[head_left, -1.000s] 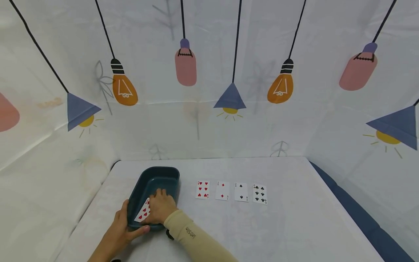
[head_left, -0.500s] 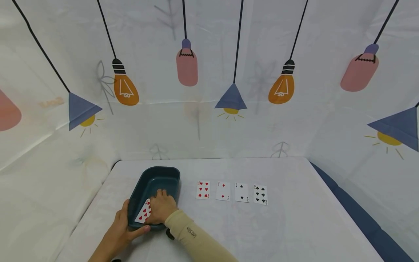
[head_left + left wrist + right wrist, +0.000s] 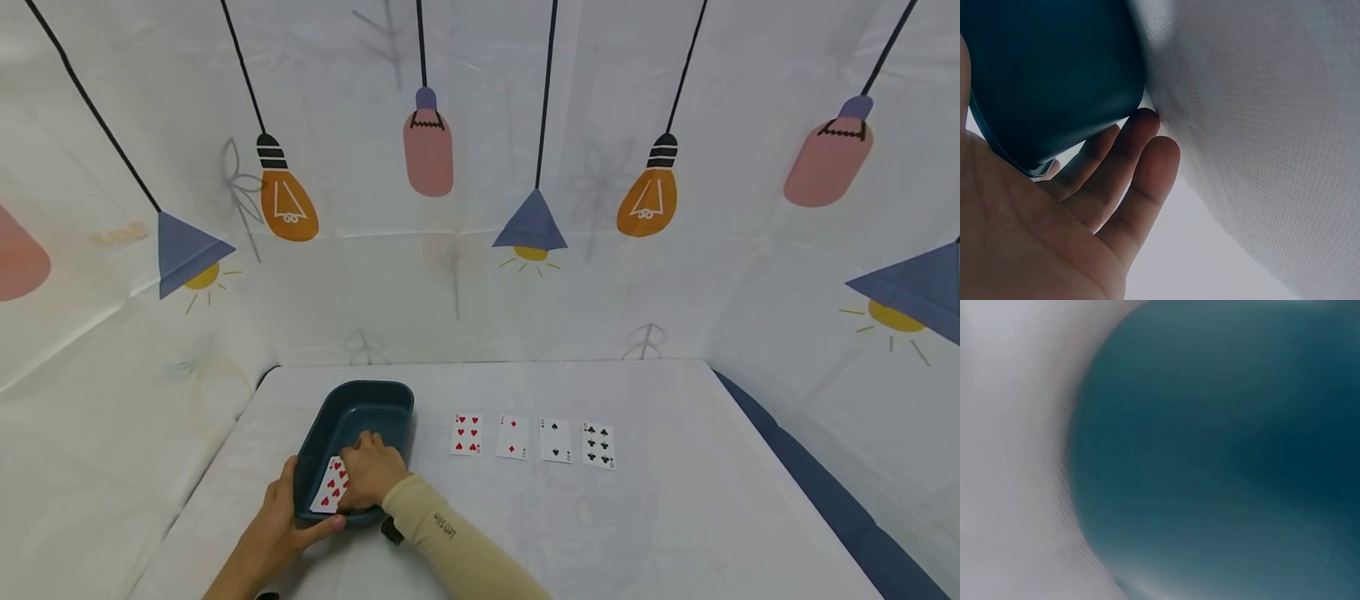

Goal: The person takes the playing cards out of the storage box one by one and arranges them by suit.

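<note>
In the head view, a dark teal tray (image 3: 365,408) sits at the left of the white-covered table. My left hand (image 3: 275,525) grips its near left corner, thumb along the near wall and fingers against the left side. The left wrist view shows those fingers (image 3: 1155,165) on the tray's outer wall. My right hand (image 3: 372,472) reaches down inside the tray and holds a playing card (image 3: 327,486) of hearts by its right part, which the hand covers. In the right wrist view only the tray's outer wall (image 3: 1166,450) and white cloth appear.
Right of the tray, a row of cards lies face up: six of hearts (image 3: 467,434), two of diamonds (image 3: 512,437), two of spades (image 3: 556,440) and six of clubs (image 3: 598,446). A white curtain (image 3: 480,292) printed with lamps surrounds the table.
The hearts card has turned a little more upright in the tray, and more of its face shows. My right hand has shifted very slightly; the left stays on the tray.
</note>
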Available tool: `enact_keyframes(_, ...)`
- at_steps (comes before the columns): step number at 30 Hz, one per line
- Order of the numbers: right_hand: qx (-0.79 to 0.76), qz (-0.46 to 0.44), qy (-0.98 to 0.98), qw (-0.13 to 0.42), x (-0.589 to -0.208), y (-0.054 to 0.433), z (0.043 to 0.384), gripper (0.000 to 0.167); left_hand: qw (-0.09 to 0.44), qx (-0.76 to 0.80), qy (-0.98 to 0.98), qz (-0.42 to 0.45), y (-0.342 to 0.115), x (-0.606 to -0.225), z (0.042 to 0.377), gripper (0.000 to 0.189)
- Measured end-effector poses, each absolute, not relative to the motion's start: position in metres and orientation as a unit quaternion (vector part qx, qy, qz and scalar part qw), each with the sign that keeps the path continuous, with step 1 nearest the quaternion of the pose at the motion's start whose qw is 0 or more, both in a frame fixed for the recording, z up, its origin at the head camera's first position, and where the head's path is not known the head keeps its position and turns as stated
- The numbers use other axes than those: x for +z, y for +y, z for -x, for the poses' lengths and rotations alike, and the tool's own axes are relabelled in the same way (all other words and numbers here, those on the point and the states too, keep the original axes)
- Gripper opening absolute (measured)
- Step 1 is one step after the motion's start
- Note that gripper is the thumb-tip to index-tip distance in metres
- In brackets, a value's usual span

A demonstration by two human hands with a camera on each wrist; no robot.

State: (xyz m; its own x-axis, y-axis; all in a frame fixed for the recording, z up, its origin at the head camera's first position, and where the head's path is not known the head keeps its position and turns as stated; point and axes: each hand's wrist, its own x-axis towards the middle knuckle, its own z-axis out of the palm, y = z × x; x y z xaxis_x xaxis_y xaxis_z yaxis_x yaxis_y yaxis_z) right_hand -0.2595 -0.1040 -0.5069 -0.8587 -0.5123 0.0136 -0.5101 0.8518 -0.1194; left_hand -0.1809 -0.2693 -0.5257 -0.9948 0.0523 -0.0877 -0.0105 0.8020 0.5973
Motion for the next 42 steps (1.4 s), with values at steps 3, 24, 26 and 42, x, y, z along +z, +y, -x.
enact_keyframes(3,-0.067,0.267,0.961,0.01,-0.505,-0.103,0.259,0.069,0.052,0.313,0.948,-0.01,-0.269,-0.526,0.181,0.125)
enact_keyframes(24,-0.146,0.294,0.944,-0.038,-0.517,-0.096,0.261,0.088,0.056,0.306,0.95,-0.007,-0.268,-0.525,0.182,0.127)
enact_keyframes(26,-0.15,0.298,0.942,-0.039,-0.515,-0.094,0.26,0.088,0.059,0.303,0.951,-0.002,-0.268,-0.525,0.182,0.128)
enact_keyframes(42,-0.201,0.33,0.921,-0.043,-0.506,-0.086,0.256,0.087,0.074,0.298,0.951,0.02,-0.267,-0.522,0.183,0.132)
